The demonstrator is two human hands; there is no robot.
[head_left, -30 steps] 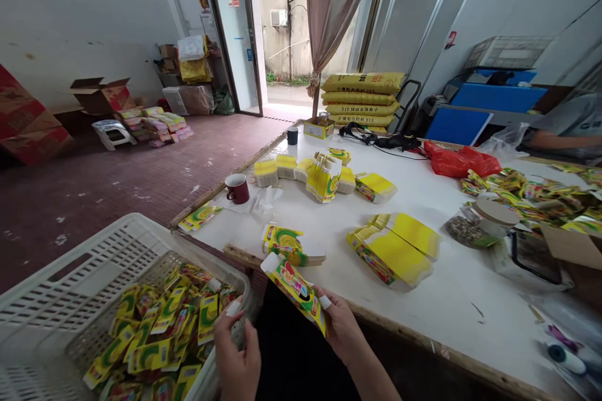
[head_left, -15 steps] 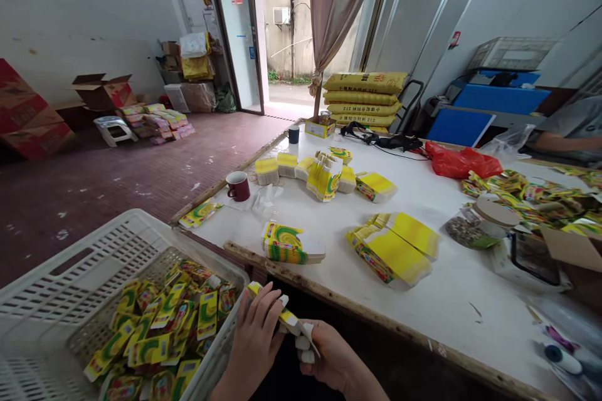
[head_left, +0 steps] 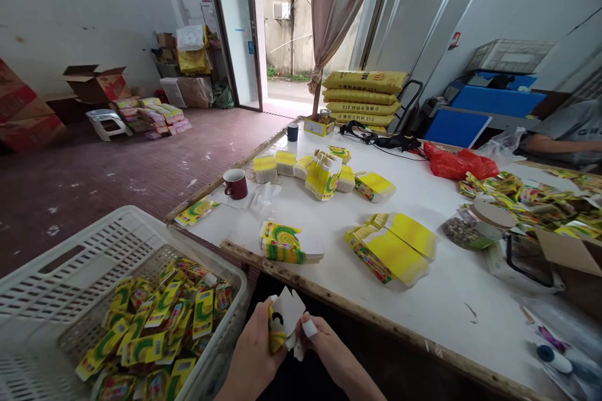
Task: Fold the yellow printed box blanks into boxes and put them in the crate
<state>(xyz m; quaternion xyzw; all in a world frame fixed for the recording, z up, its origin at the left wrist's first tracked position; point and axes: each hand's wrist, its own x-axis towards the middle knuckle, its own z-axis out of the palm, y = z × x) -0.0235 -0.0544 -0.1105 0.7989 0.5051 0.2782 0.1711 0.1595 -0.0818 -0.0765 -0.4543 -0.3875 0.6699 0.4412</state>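
Both my hands hold one small yellow and green carton (head_left: 281, 324) below the table's near edge. My left hand (head_left: 253, 357) is closed around its left side. My right hand (head_left: 325, 349) pinches its right side, with white tape on the fingertips. The carton's white inner flap stands up between them. A white plastic crate (head_left: 70, 263) to the left holds several folded cartons of the same kind (head_left: 155, 326). A stack of flat cartons (head_left: 289, 243) lies on the table just beyond my hands.
The white table (head_left: 446, 301) carries more carton stacks (head_left: 390, 247), a red mug (head_left: 236, 183), a red bag (head_left: 458, 163) and loose sachets (head_left: 531, 197). Another person's arm (head_left: 559, 141) rests at the far right. Yellow sacks (head_left: 362, 97) and cardboard boxes (head_left: 96, 84) stand behind.
The carton dropped from the table's edge towards my lap, and both hands closed on it. It turned, so its white flap now stands up.
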